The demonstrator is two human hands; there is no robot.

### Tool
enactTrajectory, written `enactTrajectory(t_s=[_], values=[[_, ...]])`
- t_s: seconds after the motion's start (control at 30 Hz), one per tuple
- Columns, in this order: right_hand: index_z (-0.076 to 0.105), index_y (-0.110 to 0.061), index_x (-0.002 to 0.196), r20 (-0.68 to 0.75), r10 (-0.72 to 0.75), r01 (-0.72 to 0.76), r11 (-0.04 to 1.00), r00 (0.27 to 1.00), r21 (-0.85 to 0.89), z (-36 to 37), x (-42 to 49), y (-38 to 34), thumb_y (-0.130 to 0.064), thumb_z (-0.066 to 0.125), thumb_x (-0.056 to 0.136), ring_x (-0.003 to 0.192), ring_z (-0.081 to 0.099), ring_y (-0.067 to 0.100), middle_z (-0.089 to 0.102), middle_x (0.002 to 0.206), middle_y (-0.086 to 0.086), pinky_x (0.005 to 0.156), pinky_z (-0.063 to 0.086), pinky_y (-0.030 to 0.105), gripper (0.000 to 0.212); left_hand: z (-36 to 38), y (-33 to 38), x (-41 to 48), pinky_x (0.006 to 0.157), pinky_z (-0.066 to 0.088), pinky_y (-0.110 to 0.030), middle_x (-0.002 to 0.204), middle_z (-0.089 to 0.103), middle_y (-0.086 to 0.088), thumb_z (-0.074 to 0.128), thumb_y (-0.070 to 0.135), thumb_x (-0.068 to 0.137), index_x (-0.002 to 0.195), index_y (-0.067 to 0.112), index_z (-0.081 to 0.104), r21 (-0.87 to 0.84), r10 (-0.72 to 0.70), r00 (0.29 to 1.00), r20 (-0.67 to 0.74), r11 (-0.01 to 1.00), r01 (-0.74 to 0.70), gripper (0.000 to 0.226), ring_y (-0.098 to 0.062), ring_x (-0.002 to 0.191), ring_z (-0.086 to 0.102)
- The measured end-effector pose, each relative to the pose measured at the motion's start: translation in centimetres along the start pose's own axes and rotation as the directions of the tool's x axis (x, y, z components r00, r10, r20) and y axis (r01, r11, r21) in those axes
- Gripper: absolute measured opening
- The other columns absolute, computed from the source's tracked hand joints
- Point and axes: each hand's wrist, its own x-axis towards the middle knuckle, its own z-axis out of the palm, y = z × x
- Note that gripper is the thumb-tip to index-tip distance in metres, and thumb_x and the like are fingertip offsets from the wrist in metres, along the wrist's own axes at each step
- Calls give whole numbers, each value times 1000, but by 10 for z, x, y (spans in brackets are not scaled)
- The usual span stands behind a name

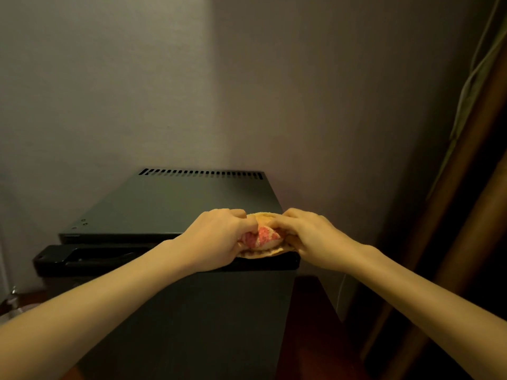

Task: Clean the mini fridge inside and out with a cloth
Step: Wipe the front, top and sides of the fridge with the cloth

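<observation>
mini fridge [175, 204], a dark grey metal box with a row of vent slots along the back of its top, stands against the pale wall [137, 78] in a dim corner. i see its door shut, with a black plastic handle strip [90, 256] running across the upper front edge. my left hand [216, 239] and right hand [310, 237] meet at the front right part of the fridge top, both clenched on a small bunched cloth [263, 238], pink and white terry with a tan or orange edge. the cloth rests on the front lip of the top, just above the handle strip, and its lower edge hangs slightly over it. the fingers of both hands curl into the folds, so most of the fabric is hidden between them. both forearms are bare. to the right a brown wooden frame [452, 215] leans up the side of the view with pale cords [477, 64] beside it. a reddish floor [307, 325] shows beside the fridge.
</observation>
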Motion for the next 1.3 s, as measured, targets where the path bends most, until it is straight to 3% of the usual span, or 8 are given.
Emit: enactTrajectory(t_s=[0.33, 0.47, 0.7, 1.0, 1.13, 1.3], values=[[34, -44, 138, -65, -61, 52, 991, 996, -124, 8, -19, -17, -19, 58, 92, 113, 42, 12, 42, 130, -10, 91, 44, 28, 57, 0, 1, -21, 78, 53, -41, 109, 55, 2, 57, 15, 93, 113, 26, 53, 62, 78, 997, -9, 995, -78, 24, -24, 91, 59], [32, -46, 139, -32, -80, 77, 992, 996, -97, 10, -6, -30, -23, 58, 93, 113, 42, 10, 42, 131, -11, 91, 45, 29, 58, -6, -12, -32, 69, 54, -38, 111, 54, 5, 57, 10, 91, 113, 29, 50, 112, 51, 999, 16, 992, -52, 30, -22, 92, 59], [35, -43, 138, -34, -199, 198, 980, 979, -30, 27, 46, -83, -21, 52, 94, 105, 47, 16, 47, 122, -7, 83, 43, 29, 52, -38, -71, -78, 73, 51, -38, 106, 56, 10, 57, 3, 84, 112, 30, 56, 45, -102, 993, 54, 994, 99, 39, -18, 93, 60], [34, -39, 139, -28, -271, 270, 962, 962, -43, 61, 125, -163, -10, 52, 92, 101, 43, 17, 46, 125, -3, 78, 37, 26, 57, -56, -158, -153, 61, 54, -41, 101, 57, 9, 59, -6, 69, 96, 30, 52, 96, -106, 994, 4, 990, 105, 46, -20, 87, 62], [36, -41, 137, -20, -259, 259, 966, 966, -13, 68, 154, -187, -12, 53, 93, 104, 44, 16, 45, 128, -6, 83, 41, 27, 56, -60, -196, -170, 63, 55, -39, 105, 57, 12, 63, -1, 72, 101, 33, 51, 55, -73, 997, -3, 996, 73, 46, -17, 91, 61], [39, -46, 133, -9, -227, 227, 972, 974, 61, 66, 166, -194, -28, 47, 97, 107, 50, 11, 48, 127, -13, 87, 47, 29, 41, -58, -218, -177, 49, 51, -27, 99, 58, 16, 77, 9, 65, 101, 37, 47, 1, 40, 999, -36, 999, -40, 55, -10, 76, 58]])
